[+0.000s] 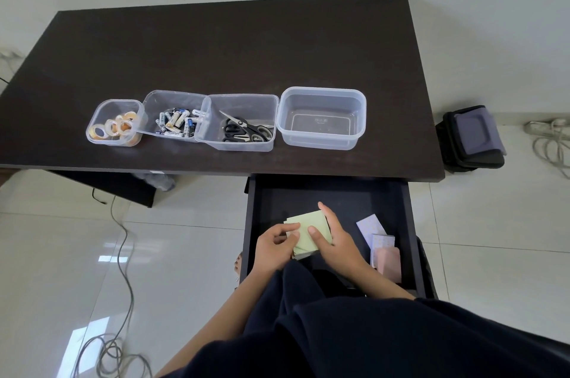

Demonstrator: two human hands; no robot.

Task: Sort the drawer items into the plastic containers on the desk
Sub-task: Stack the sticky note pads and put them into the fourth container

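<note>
A dark worktop (234, 47) is filling the upper half of the view, and an open dark drawer (339, 195) is sticking out from its near edge on the right. 4 clear plastic containers are sitting in a row near the front of the worktop: the rightmost container (321, 118) is holding nothing, the scissors container (240, 122) just left of it is holding black-handled scissors (243, 130), the next, tilted container (172, 113) is holding batteries (176, 124), and the small leftmost container (115, 122) is holding tape rolls (115, 128). A dark case (472, 138) is lying on the floor to the right of the worktop, and cables (120, 254) are trailing over the tiles at the left. Inside the drawer, both hands are holding a stack of light green sticky notes (308, 228): the left hand (276, 246) is pinching its left edge with curled fingers, and the right hand (334, 238) is gripping the right side, thumb pressing on top and fingers wrapping round the far edge. Just to the right in the drawer, patterned lilac note pads (371, 225) are lying beside a pink pad (389, 263), apart from the hands.
</note>
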